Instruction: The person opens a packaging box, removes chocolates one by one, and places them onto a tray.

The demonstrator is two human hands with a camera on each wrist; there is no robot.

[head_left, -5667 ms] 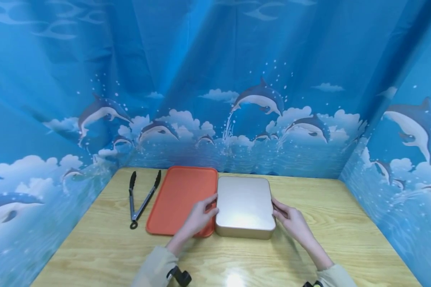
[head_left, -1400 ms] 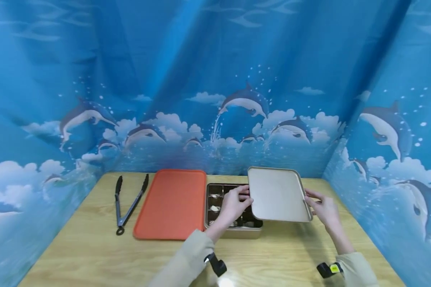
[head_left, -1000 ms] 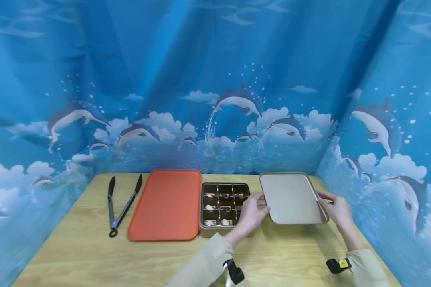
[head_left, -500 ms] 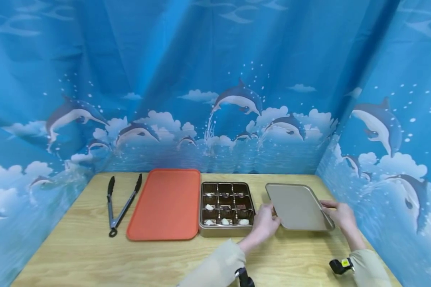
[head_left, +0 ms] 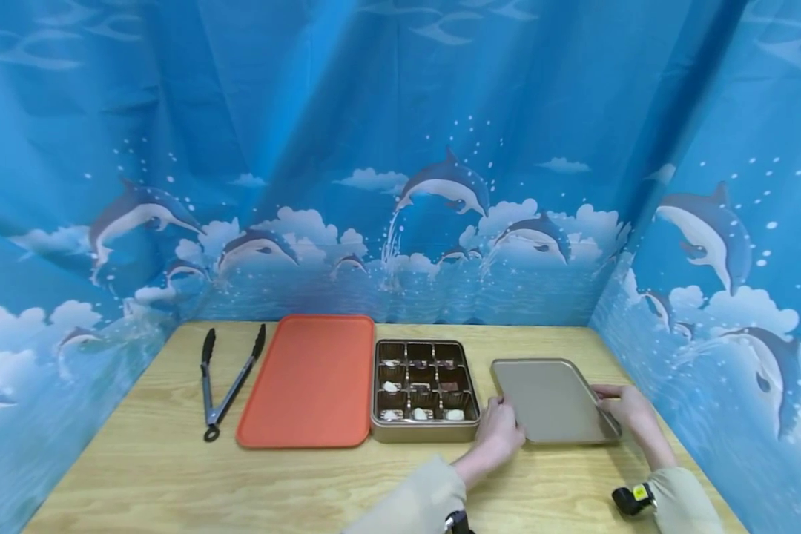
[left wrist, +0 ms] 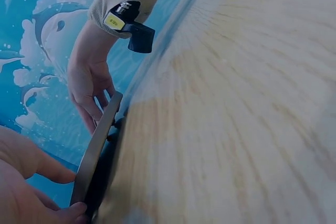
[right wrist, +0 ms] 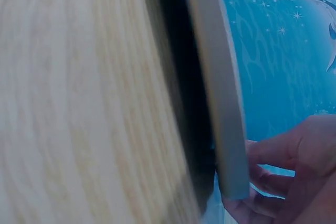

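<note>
A flat metal lid (head_left: 554, 400) is held low over the table at the right. My left hand (head_left: 497, 430) pinches its left edge, while my right hand (head_left: 630, 411) grips the right edge. Both wrist views show a dark shadowed gap between the lid's rim (right wrist: 218, 77) and the wood. Left of the lid stands the uncovered gold tin box (head_left: 427, 432), split into several compartments. Small white pieces (head_left: 419, 414) lie in the front ones, and a brown piece (head_left: 449, 386) sits in the right middle one. The left hand's knuckles are close beside the box's right side.
An orange-red tray (head_left: 307, 386) lies directly left of the box. Further left are metal tongs (head_left: 223, 404) with black tips, spread apart. A blue dolphin-print curtain (head_left: 400, 148) rises along the back and sides of the wooden table (head_left: 274, 489).
The lid was on the box earlier. Both hands lifted it off, carried it right and lowered it close to the table, uncovering the compartments. The head view has also shifted slightly.
</note>
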